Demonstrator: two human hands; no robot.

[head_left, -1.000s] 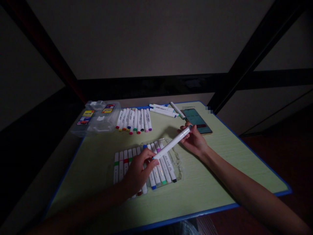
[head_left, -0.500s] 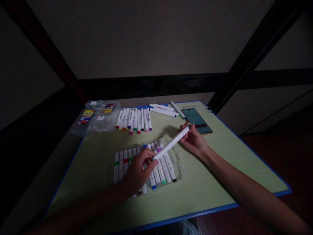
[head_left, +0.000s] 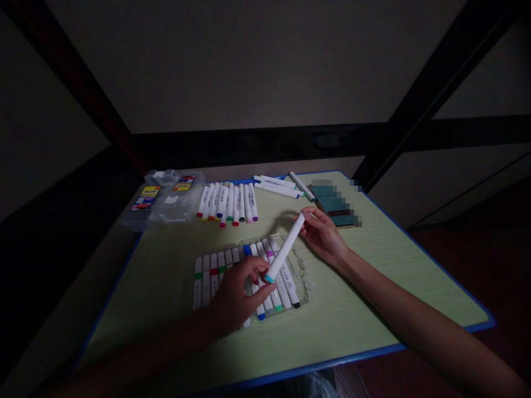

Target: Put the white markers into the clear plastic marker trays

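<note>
I hold a white marker (head_left: pixel 285 249) with a teal cap end at a slant above a clear tray (head_left: pixel 302 271) of markers. My left hand (head_left: pixel 236 293) pinches its lower, teal end. My right hand (head_left: pixel 321 235) grips its upper end with curled fingers. Below the marker, several white markers (head_left: pixel 211 273) with coloured caps lie side by side in the tray, on a pale green table (head_left: pixel 373 287).
A row of several markers (head_left: pixel 230 203) lies at the back of the table, beside a clear plastic case (head_left: pixel 166 199) with coloured labels. Three more markers (head_left: pixel 276 187) and a phone (head_left: pixel 334 205) lie at the back right. The table has a blue edge (head_left: pixel 332 362).
The marker has swung to a steeper slant: my right hand moved its upper end left and toward me, and my left hand shifted the teal end slightly lower.
</note>
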